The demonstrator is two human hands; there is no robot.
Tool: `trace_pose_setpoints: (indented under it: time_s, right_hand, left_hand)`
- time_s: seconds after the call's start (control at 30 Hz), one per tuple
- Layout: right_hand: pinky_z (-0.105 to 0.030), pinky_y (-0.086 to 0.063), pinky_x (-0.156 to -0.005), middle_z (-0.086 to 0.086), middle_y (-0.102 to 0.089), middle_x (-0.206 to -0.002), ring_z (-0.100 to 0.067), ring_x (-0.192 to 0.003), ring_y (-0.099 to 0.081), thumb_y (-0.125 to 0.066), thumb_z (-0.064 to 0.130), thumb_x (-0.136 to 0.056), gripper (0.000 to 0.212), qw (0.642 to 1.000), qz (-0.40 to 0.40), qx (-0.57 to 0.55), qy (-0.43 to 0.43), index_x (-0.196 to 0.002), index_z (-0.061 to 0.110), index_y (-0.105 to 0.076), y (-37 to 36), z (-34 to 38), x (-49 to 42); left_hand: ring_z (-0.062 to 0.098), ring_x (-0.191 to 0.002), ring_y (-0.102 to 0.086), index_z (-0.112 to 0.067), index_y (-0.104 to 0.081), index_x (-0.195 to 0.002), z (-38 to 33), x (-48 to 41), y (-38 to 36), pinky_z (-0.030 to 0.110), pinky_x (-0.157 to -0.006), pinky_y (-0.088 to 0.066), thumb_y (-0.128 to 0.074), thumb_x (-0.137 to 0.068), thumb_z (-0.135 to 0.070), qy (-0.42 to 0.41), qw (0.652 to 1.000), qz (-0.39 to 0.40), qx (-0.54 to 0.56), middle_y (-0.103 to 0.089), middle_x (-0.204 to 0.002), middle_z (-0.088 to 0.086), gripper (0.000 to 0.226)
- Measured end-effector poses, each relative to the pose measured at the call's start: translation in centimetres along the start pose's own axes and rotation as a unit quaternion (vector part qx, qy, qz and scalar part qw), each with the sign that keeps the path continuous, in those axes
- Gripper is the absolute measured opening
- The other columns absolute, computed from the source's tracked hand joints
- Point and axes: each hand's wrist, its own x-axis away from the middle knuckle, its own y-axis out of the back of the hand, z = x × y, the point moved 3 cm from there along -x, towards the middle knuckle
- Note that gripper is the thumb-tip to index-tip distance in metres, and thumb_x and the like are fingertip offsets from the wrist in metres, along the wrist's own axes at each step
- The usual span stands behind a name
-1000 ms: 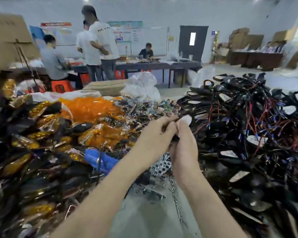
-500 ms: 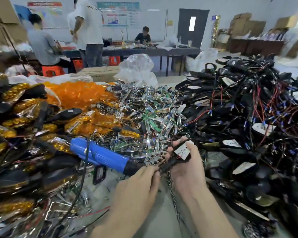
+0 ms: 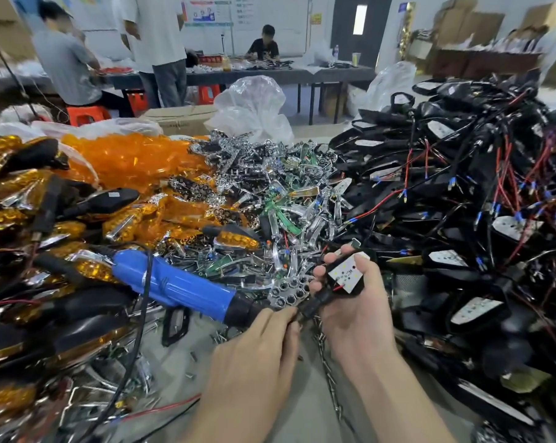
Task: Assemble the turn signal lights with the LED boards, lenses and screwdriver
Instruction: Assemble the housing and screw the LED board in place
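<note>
**At the table's near edge: the housing comes down, board up**

At the front of the heap, the right fingers (image 3: 331,251) curl round a black housing (image 3: 315,302) and grip it. Its white LED board (image 3: 345,271) faces up, seated in the shell with a red wire at its lower edge. The left fingers (image 3: 286,318) are pressed together at the tip of the housing's stem and appear to pinch it. A chrome reflector (image 3: 288,290) lies just beside them, touching the stem.

A second ago both hands were lifted and closed over the part, which hid it. Now the right hand (image 3: 356,314) and left hand (image 3: 257,346) sit low over the table (image 3: 308,423), and the board shows plainly. I judge the board-fitting step to be done or nearly so, with the housing being steadied for the next part.

The blue screwdriver (image 3: 180,286) lies untouched to the left, its nose close to the left fingertips. The orange lenses (image 3: 132,158) are heaped well behind it. No lens is on this housing yet, and no screw can be seen in it. Reflector, lens and screwing most likely remain.
</note>
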Motion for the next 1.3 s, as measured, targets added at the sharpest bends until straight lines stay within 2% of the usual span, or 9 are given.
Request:
trace_pose_setpoints:
  time_s: [0.23, 0.37, 0.7, 0.8, 0.97, 1.03, 1.1, 1.17, 1.3]
  right_hand:
    - [-0.025, -0.044, -0.047, -0.002, -0.060, -0.077, -0.017, -0.059, -0.054, -0.044, 0.023, -0.104, 0.018, 1.000, -0.009, 0.004, 0.005, -0.097, 0.017, -0.060, 0.1, -0.1, -0.1]
    - [-0.024, -0.041, -0.044, -0.001, -0.060, -0.072, -0.015, -0.055, -0.052, -0.038, 0.020, -0.107, 0.021, 0.999, -0.038, 0.019, 0.020, -0.097, 0.017, -0.057, 0.1, -0.1, -0.3]
    - [-0.021, -0.041, -0.043, 0.000, -0.061, -0.068, -0.014, -0.052, -0.054, -0.039, 0.019, -0.107, 0.020, 0.992, -0.100, -0.014, 0.075, -0.096, 0.016, -0.056, 1.2, 2.6, -0.9]
    - [-0.020, -0.041, -0.044, 0.000, -0.060, -0.071, -0.014, -0.053, -0.053, -0.040, 0.018, -0.106, 0.019, 0.988, -0.119, -0.040, 0.093, -0.096, 0.016, -0.056, 1.8, 3.8, -1.1]
    - [-0.020, -0.041, -0.044, 0.000, -0.060, -0.070, -0.014, -0.052, -0.054, -0.040, 0.020, -0.107, 0.018, 0.988, -0.115, -0.033, 0.093, -0.098, 0.016, -0.056, 1.6, 3.7, -1.1]
    - [-0.020, -0.043, -0.044, 0.000, -0.061, -0.070, -0.014, -0.052, -0.056, -0.041, 0.020, -0.107, 0.019, 0.991, -0.102, -0.028, 0.079, -0.097, 0.017, -0.057, 1.1, 2.8, -0.8]
    - [-0.022, -0.044, -0.044, -0.001, -0.062, -0.069, -0.015, -0.053, -0.057, -0.040, 0.020, -0.107, 0.020, 0.994, -0.085, -0.018, 0.063, -0.097, 0.017, -0.057, 0.6, 1.7, -0.5]
    - [-0.024, -0.045, -0.045, -0.002, -0.063, -0.071, -0.016, -0.055, -0.057, -0.039, 0.020, -0.107, 0.022, 0.997, -0.057, -0.004, 0.041, -0.096, 0.017, -0.058, 0.0, 0.5, -0.1]
    - [-0.025, -0.048, -0.048, -0.004, -0.063, -0.077, -0.017, -0.059, -0.059, -0.045, 0.022, -0.104, 0.031, 1.000, -0.003, 0.003, 0.012, -0.085, 0.020, -0.070, -0.7, -1.0, 0.8]
  left_hand:
    - [0.013, -0.036, -0.054, -0.022, -0.075, -0.103, -0.3, 0.0, 0.3, 0.024, -0.028, -0.037, -0.039, -0.093, -0.036, -0.001, 1.000, 0.008, -0.013, -0.065, -0.075, -0.011, 0.040]
    - [0.014, -0.038, -0.058, -0.024, -0.076, -0.102, -0.5, 0.1, 0.6, 0.025, -0.029, -0.040, -0.040, -0.092, -0.036, 0.003, 1.000, 0.003, -0.013, -0.068, -0.074, -0.013, 0.040]
    - [0.011, -0.047, -0.063, -0.031, -0.073, -0.091, 0.9, 0.5, 1.2, 0.028, -0.034, -0.045, -0.041, -0.091, -0.041, 0.000, 0.999, 0.037, 0.011, -0.069, -0.067, -0.016, 0.033]
    - [0.008, -0.043, -0.058, -0.033, -0.069, -0.082, 2.1, 0.9, 2.1, 0.029, -0.033, -0.045, -0.042, -0.088, -0.043, -0.009, 0.998, 0.054, 0.006, -0.063, -0.057, -0.018, 0.030]
    - [0.005, -0.038, -0.045, -0.026, -0.051, -0.063, 4.2, 1.0, 3.6, 0.027, -0.034, -0.035, -0.041, -0.085, -0.043, -0.001, 0.998, 0.055, -0.025, -0.044, -0.044, -0.011, 0.029]
    - [0.002, -0.047, -0.050, -0.031, -0.060, -0.069, 4.1, 0.8, 3.7, 0.024, -0.039, -0.039, -0.041, -0.087, -0.043, 0.021, 0.999, 0.033, 0.003, -0.052, -0.054, -0.017, 0.028]
    - [-0.001, -0.063, -0.058, -0.035, -0.069, -0.092, 3.3, 0.6, 3.4, 0.022, -0.048, -0.049, -0.043, -0.090, -0.044, 0.022, 0.999, 0.019, 0.044, -0.061, -0.073, -0.021, 0.027]
    - [0.002, -0.072, -0.060, -0.030, -0.069, -0.106, 2.0, 0.6, 2.3, 0.021, -0.060, -0.051, -0.043, -0.092, -0.044, 0.000, 0.998, 0.018, 0.062, -0.062, -0.084, -0.021, 0.032]
    - [0.015, -0.068, -0.063, -0.020, -0.073, -0.097, 1.1, 0.8, 0.7, 0.026, -0.065, -0.042, -0.048, -0.089, -0.036, -0.027, 0.999, -0.015, 0.025, -0.067, -0.078, -0.011, 0.031]
